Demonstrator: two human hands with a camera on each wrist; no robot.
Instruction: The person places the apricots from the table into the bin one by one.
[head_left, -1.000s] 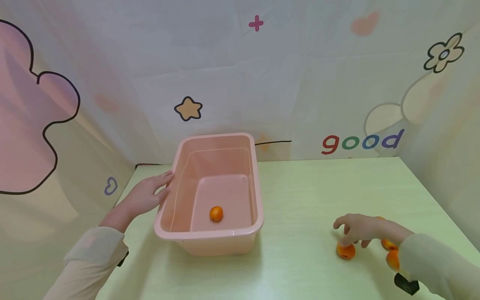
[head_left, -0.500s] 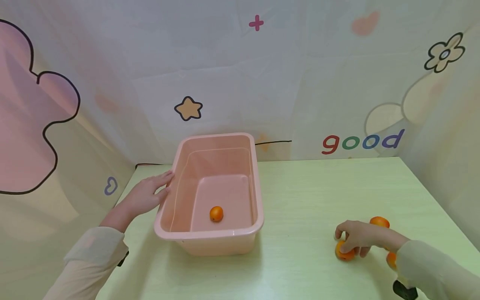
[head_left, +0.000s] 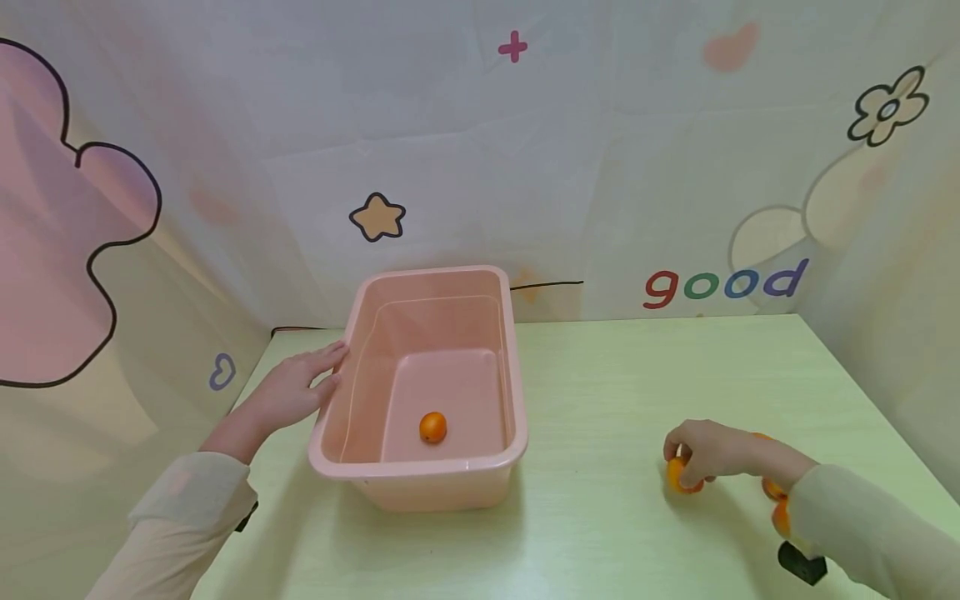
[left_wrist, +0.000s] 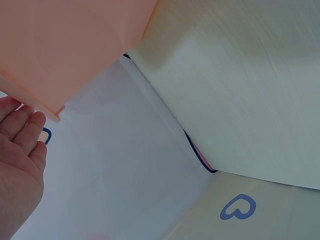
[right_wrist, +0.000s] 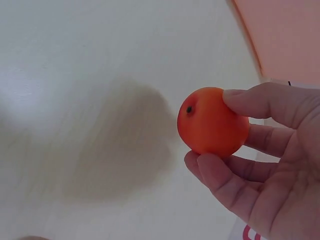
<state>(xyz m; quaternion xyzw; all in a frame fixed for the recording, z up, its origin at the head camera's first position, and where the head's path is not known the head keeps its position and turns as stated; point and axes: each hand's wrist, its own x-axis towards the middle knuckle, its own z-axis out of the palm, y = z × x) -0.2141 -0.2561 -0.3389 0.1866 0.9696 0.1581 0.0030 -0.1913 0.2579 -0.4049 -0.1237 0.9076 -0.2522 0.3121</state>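
Observation:
My right hand [head_left: 712,450] pinches a small, smooth orange fruit [right_wrist: 210,122] between thumb and fingers, its dark stem spot showing in the right wrist view. The fruit is over the table, with its shadow cast beside it. Far to the left stands a pink plastic tub [head_left: 417,471], and one similar orange fruit [head_left: 432,427] lies on its floor near the front. My left hand [head_left: 292,390] rests with extended fingers against the tub's left rim; in the left wrist view its fingertips [left_wrist: 37,120] are right at that rim.
More orange fruits [head_left: 782,518] lie on the table behind my right wrist, partly hidden by the arm and sleeve. The pale green table [head_left: 592,400] meets a printed cloth backdrop [head_left: 465,167] at the back and sides. A dark object [head_left: 801,564] sits under the right sleeve.
My right hand has closed its fingers round the orange fruit and raised it slightly, away from me. My left hand and the tub stay where they were.

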